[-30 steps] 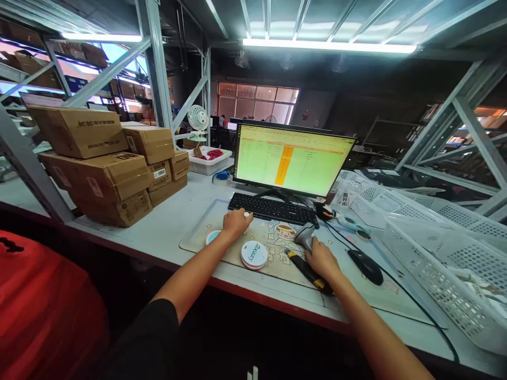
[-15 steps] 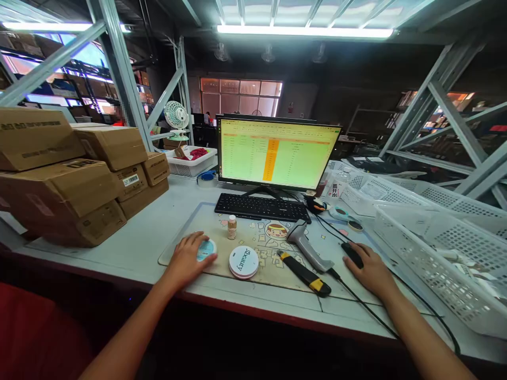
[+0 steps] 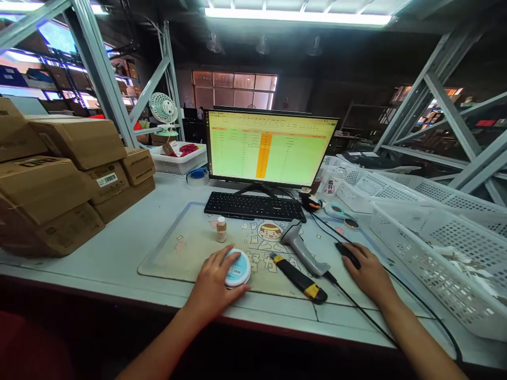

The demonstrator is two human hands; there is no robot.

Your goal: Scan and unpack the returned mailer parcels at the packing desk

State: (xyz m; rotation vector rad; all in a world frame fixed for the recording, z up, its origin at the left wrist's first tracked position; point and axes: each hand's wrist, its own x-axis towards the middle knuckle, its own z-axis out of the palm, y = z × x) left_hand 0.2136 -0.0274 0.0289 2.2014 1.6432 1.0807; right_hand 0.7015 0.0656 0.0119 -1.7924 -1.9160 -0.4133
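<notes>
My left hand (image 3: 214,282) is closed around a flat round white container with a pale blue label (image 3: 237,270), thumb at its near side and fingers over its far left edge. The lettered white round container seen earlier at this spot is hidden from view, apparently underneath. Behind stands a small capped bottle of amber colour (image 3: 221,231). My right hand (image 3: 368,272) rests over a black computer mouse (image 3: 350,257), fingers curved on it. Between the hands lie a black and yellow utility knife (image 3: 299,278) and a grey handheld barcode scanner (image 3: 304,250), all on the printed desk mat (image 3: 170,258).
A monitor (image 3: 269,150) with a spreadsheet stands behind a black keyboard (image 3: 253,206). Cardboard boxes (image 3: 47,184) are stacked at left. White perforated baskets (image 3: 428,264) line the right side. Tape rolls (image 3: 197,178) lie near the monitor. The scanner cable crosses the front edge.
My left hand has moved right with the blue-labelled container, to where the lettered white container was visible. My right hand stays on the mouse. The view has shifted slightly.
</notes>
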